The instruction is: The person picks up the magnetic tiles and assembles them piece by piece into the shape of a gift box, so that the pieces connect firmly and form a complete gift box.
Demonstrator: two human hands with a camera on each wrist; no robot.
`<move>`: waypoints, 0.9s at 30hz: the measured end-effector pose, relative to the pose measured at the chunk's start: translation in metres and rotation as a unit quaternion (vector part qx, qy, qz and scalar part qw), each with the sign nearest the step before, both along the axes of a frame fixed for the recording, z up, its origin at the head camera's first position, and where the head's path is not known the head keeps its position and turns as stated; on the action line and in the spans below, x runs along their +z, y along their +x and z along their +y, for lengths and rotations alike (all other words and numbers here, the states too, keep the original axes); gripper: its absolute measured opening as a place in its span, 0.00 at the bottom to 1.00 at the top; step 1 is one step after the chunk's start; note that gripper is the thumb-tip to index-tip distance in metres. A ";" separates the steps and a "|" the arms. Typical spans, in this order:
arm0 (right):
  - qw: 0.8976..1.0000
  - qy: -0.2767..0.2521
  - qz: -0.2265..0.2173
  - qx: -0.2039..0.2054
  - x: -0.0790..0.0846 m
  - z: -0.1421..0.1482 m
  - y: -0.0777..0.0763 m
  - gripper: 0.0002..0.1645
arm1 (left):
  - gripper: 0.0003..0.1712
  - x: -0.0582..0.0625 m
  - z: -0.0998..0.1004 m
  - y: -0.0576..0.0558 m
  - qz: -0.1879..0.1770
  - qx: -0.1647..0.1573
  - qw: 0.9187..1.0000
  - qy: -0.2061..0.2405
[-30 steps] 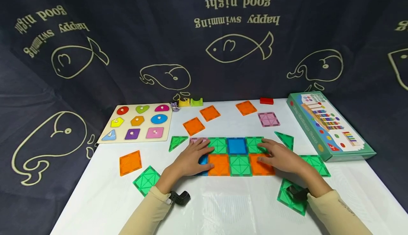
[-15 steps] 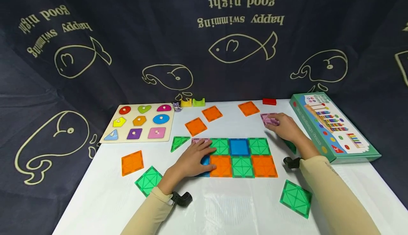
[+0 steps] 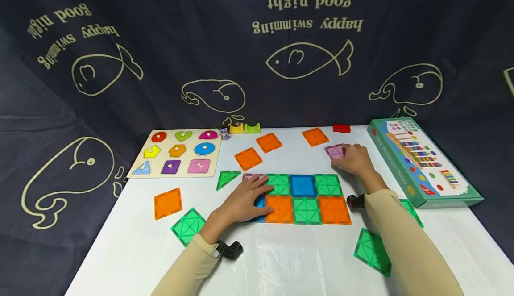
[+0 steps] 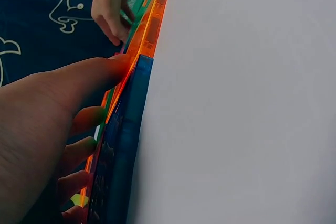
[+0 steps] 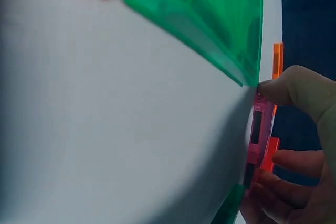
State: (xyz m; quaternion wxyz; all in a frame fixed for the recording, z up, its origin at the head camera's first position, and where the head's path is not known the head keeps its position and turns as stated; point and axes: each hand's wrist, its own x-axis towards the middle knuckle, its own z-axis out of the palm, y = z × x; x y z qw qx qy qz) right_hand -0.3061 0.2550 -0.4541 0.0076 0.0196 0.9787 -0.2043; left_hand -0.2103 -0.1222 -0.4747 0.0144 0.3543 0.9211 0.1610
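Note:
Translucent magnetic tiles form a block of two rows in the middle of the table, among them a blue tile [image 3: 303,185], a green tile [image 3: 308,210] and an orange tile [image 3: 335,210]. Across the block's left end my left hand [image 3: 241,202] lies with its fingers spread, partly covering a pink tile and a second blue tile [image 4: 128,135]. Behind the block's right end, my right hand [image 3: 355,160] grips a loose pink tile [image 3: 334,152] at its right side. Thumb and fingers are along the edge of this tile in the right wrist view.
Loose orange tiles [image 3: 248,159] and green tiles [image 3: 373,251] lie around the block. A wooden shape puzzle [image 3: 184,164] is at the back left, a green game box [image 3: 429,162] at the right. A red block [image 3: 341,128] sits at the back edge, before a dark curtain [image 3: 225,28].
My right hand has left the block's right end, reached back to the loose pink tile, taken hold of it and shifted it slightly left. The left hand has stayed on the block.

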 end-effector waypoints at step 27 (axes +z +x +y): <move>0.989 0.001 -0.028 0.147 0.006 -0.034 0.003 0.40 | 0.40 -0.003 -0.001 -0.002 0.002 0.001 1.000 -0.004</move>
